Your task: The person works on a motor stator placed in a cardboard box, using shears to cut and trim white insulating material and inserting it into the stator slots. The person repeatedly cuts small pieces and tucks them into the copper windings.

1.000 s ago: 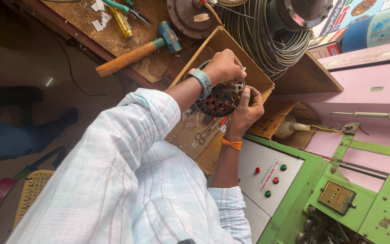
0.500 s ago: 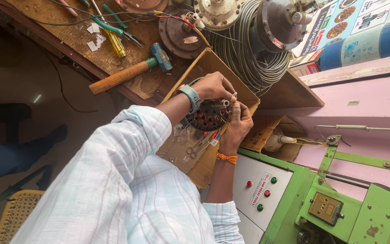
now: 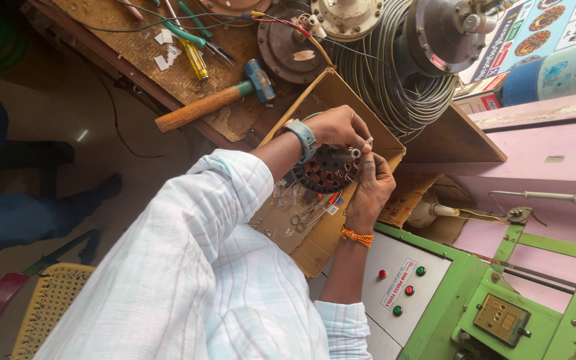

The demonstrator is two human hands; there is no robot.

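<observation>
Both hands hold one round, dark motor part (image 3: 327,170) over a cardboard box (image 3: 341,90). The left hand (image 3: 339,127), closed, pinches a small white piece (image 3: 365,142) on its top. The right hand (image 3: 371,187) grips it from below. One hammer (image 3: 215,99) and one yellow screwdriver (image 3: 195,59) lie beyond the left hand. Four buttons, two red and two green, sit beside the right wrist.
</observation>
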